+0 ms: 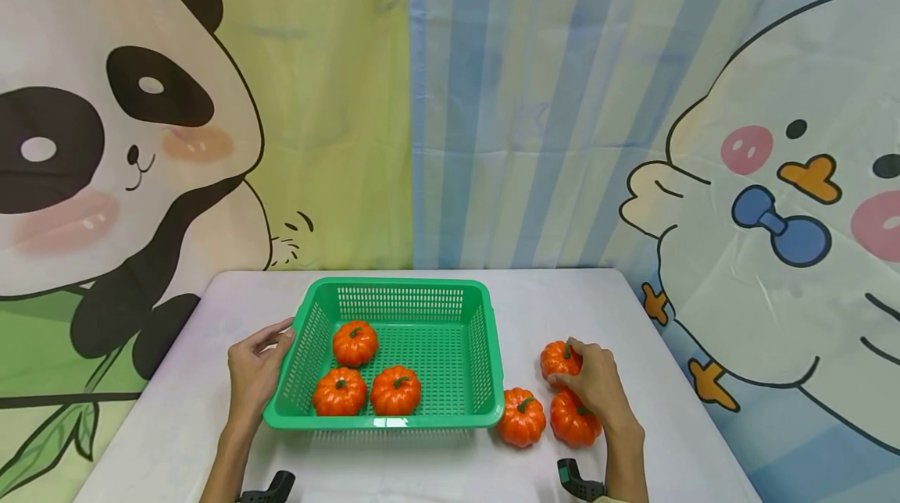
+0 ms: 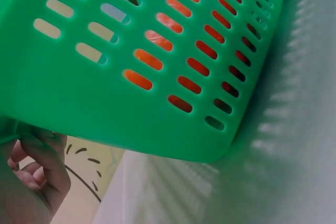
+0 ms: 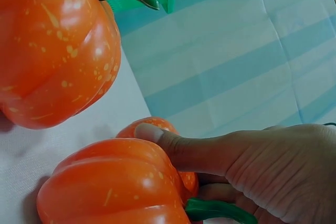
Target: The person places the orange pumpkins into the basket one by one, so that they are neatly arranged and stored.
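A green plastic basket (image 1: 450,422) stands on the table with three small orange pumpkins in its left half, one of them a rear pumpkin (image 1: 354,345). My left hand (image 1: 255,370) holds the basket's left rim, its fingers bent at the edge in the left wrist view. To the right of the basket, my right hand (image 1: 598,386) grips the farthest of three pumpkins outside, an orange pumpkin (image 1: 555,362) with thumb and fingers about its side. Nearer me lie a second pumpkin (image 1: 519,423) beside the basket and a third pumpkin (image 1: 571,422) under the right wrist's side.
The white-covered table (image 1: 394,476) ends at a patterned curtain (image 1: 485,175) behind it. In the right wrist view, a near pumpkin (image 3: 105,187) partly covers the gripped one. Each wrist wears a black device, such as the right wrist camera (image 1: 580,481).
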Tool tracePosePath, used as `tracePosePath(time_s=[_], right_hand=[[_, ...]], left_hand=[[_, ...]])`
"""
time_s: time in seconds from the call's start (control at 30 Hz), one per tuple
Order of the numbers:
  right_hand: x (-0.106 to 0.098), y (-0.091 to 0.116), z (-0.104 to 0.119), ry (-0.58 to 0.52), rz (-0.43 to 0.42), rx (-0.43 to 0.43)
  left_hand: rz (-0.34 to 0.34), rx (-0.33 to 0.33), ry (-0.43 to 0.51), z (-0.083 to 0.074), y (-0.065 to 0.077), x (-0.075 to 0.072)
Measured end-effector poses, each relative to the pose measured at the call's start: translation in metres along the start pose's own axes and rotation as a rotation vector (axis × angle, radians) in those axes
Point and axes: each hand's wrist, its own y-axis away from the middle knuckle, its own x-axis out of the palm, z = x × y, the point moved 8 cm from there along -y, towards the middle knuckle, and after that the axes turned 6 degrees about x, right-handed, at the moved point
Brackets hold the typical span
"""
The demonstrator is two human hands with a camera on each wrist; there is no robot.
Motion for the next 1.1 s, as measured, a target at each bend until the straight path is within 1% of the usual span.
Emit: tracePosePath(time_s=[0.23, 0.5, 1.1], right_hand=[[-0.001, 0.002, 0.000, -0.001, 0.002, 0.006], [-0.004, 0.004, 0.003, -0.002, -0.008, 0.003], [-0.019, 0.007, 0.019, 0.002, -0.019, -0.019]], left_hand=[[-0.001, 0.002, 0.005, -0.001, 0.001, 0.000], [-0.006, 0.019, 0.005, -0.005, 0.002, -0.001], [-0.003, 0.019, 0.016, -0.005, 0.002, -0.001]])
